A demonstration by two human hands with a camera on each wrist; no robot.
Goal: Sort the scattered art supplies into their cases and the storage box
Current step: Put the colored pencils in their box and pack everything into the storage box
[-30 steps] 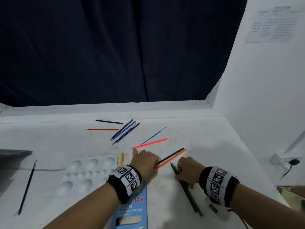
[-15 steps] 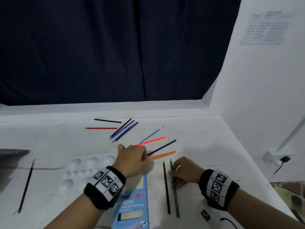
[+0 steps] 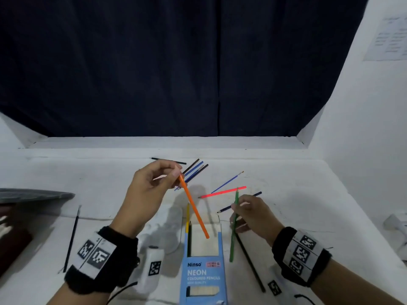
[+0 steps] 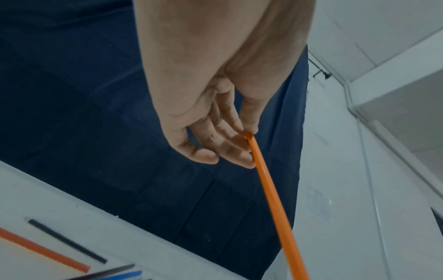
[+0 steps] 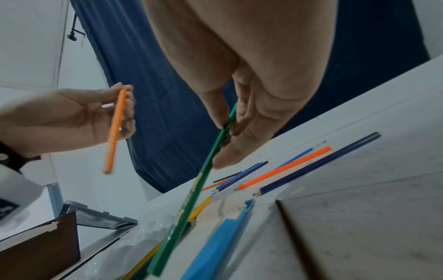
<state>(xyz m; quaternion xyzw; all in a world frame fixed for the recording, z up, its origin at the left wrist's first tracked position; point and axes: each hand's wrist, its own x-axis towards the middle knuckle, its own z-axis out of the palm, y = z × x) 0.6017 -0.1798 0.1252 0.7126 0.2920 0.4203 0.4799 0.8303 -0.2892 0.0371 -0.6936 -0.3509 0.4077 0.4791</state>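
Note:
My left hand [image 3: 154, 186] is raised over the table and pinches an orange pencil [image 3: 193, 206] [image 4: 271, 191] by its top end; the pencil slants down toward the open mouth of the blue pencil case [image 3: 203, 271]. My right hand [image 3: 251, 214] pinches a green pencil [image 3: 234, 227] [image 5: 191, 191] nearly upright just right of the case. A yellow pencil [image 3: 187, 216] and a dark one lie in the case. On the table lie a neon pink pencil [image 3: 222, 192], a dark blue pencil [image 3: 257, 193] and a dark pencil [image 3: 251, 263].
Several blue and dark pencils [image 3: 195, 170] and a thin brush [image 3: 228, 182] lie farther back. A black brush [image 3: 71, 237] lies at left beside a grey lid [image 3: 33, 194] and a dark box [image 3: 13, 238]. The white palette [image 3: 160, 230] sits under my left wrist. White wall at right.
Both hands have risen off the table. The left one picked up the orange pencil and tilted it toward the case; the right one lifted the green pencil nearly upright.

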